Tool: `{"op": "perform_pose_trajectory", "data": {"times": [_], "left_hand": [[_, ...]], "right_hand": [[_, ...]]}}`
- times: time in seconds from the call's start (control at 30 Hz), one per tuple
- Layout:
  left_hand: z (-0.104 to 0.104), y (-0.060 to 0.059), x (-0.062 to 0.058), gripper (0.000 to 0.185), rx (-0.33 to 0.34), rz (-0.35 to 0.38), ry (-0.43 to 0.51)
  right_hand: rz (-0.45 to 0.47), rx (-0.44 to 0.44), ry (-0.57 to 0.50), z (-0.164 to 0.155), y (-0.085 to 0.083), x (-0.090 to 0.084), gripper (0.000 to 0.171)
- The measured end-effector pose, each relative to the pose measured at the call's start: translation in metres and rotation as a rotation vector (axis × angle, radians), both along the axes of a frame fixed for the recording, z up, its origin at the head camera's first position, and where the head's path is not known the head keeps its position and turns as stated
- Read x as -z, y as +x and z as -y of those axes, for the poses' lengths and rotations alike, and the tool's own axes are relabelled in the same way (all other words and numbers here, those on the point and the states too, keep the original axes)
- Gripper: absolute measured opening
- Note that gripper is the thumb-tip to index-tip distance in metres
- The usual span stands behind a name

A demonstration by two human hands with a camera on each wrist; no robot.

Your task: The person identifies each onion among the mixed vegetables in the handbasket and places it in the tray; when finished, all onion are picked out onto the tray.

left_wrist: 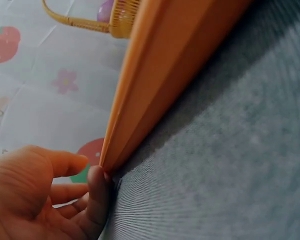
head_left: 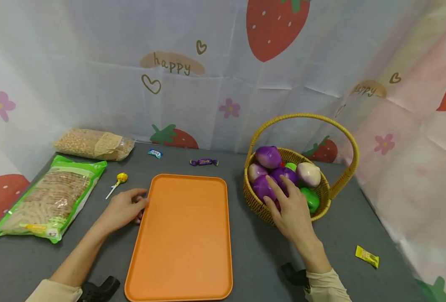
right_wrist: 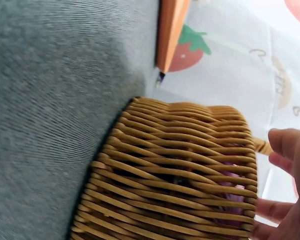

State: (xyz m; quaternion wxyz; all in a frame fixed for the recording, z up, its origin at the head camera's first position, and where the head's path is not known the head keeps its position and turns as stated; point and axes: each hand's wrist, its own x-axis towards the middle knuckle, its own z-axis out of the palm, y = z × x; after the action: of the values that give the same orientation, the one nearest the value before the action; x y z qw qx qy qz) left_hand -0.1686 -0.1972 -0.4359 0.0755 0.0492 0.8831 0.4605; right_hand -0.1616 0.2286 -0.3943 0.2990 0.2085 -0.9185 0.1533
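Note:
My right hand (head_left: 292,209), fingers spread, reaches over the near rim of a yellow wicker basket (head_left: 255,201). Its fingertips overlap a shiny purple, onion-shaped vegetable (head_left: 262,187) in the head view. Around that lie more purple ones, a whitish round one (head_left: 308,174) and a green pepper-like piece (head_left: 310,199). In the right wrist view, the fingers (right_wrist: 275,210) are at the basket's rim. At the left edge of an orange tray (head_left: 181,239) rests my left hand (head_left: 123,207), loosely bent. One fingertip touches the tray's rim in the left wrist view, thumb apart.
A green bag of noodle-like strips (head_left: 53,195) and a clear bag of pale kernels (head_left: 91,143) lie at left. Nearby are a yellow lollipop (head_left: 121,178) and a blue candy (head_left: 155,153). A purple candy (head_left: 204,162) lies behind the tray, a yellow packet (head_left: 367,256) at right.

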Motion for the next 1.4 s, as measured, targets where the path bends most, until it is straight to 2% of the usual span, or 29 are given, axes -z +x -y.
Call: {"op": "perform_pose_trajectory", "data": {"times": [0.13, 0.33, 0.67, 0.77, 0.97, 1.07, 1.23, 1.4], "left_hand": [[0.002, -0.001, 0.005, 0.047, 0.003, -0.017, 0.043], [0.003, -0.001, 0.008, 0.047, 0.011, -0.057, 0.053], [0.003, -0.002, 0.011, 0.045, 0.005, -0.076, 0.038], [0.003, -0.003, 0.012, 0.045, 0.007, -0.075, 0.037], [0.002, -0.005, 0.013, 0.044, 0.011, -0.081, 0.032], [0.001, -0.004, 0.014, 0.044, 0.009, -0.079, 0.031], [0.001, -0.003, 0.016, 0.044, 0.005, -0.081, 0.03], [0.002, -0.001, 0.017, 0.045, 0.007, -0.086, 0.04]], "right_hand": [[0.009, 0.027, 0.035, 0.002, -0.001, 0.004, 0.047], [0.012, 0.056, 0.081, 0.005, -0.003, 0.005, 0.043], [-0.024, 0.066, 0.053, 0.011, -0.008, 0.002, 0.042], [-0.024, 0.067, 0.078, 0.01, -0.008, 0.002, 0.041], [0.032, 0.05, 0.188, 0.009, -0.01, 0.0, 0.04], [0.069, 0.03, 0.208, 0.009, -0.011, 0.0, 0.039], [0.059, 0.002, 0.169, 0.01, -0.01, 0.002, 0.038], [-0.009, -0.025, 0.023, 0.012, -0.008, 0.0, 0.041]]}}
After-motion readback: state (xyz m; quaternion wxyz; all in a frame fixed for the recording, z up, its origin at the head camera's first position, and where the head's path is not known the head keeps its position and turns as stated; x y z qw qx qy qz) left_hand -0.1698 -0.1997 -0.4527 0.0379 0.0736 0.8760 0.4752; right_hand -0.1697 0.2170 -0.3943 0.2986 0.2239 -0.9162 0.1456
